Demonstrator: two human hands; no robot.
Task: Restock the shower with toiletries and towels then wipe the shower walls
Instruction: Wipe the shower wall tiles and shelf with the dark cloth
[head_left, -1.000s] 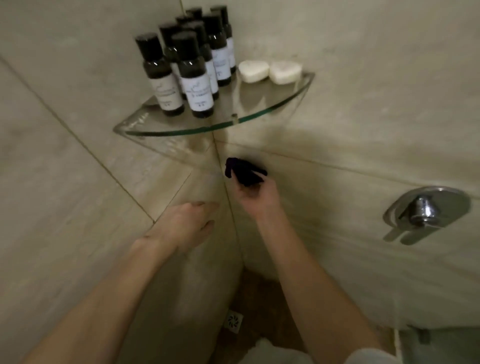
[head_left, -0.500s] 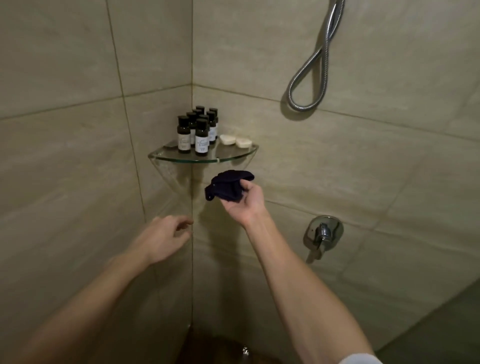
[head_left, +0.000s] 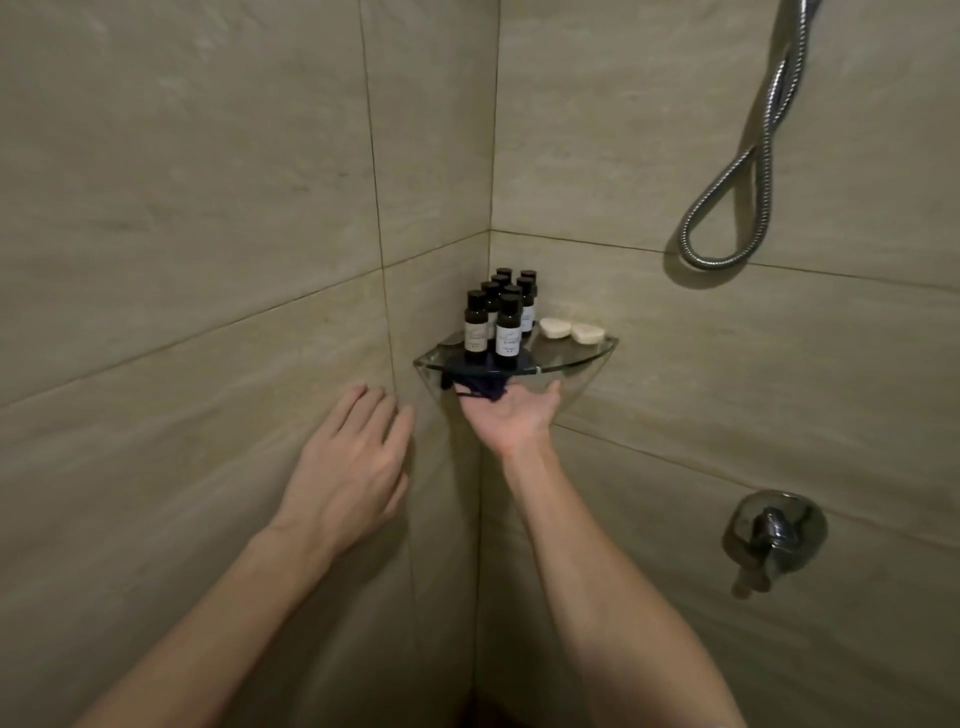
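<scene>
Dark cloth (head_left: 480, 391) up under the glass shelf (head_left: 582, 359)

My right hand (head_left: 511, 418), palm up with the thumb out, carries the cloth just beneath the shelf, seemingly touching its underside. The cloth hides my fingers, so I cannot tell whether they curl. My left hand (head_left: 353, 467) lies flat, fingers straight, on the left wall (head_left: 182, 260). Bottles (head_left: 493, 322) and soaps (head_left: 571, 330) sit on the shelf.

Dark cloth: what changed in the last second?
The right hand raised the dark cloth from below the glass shelf up to its underside, palm now up. The left hand went from loosely curled to flat on the left wall. Bottles and soaps stayed put on the shelf.
</scene>
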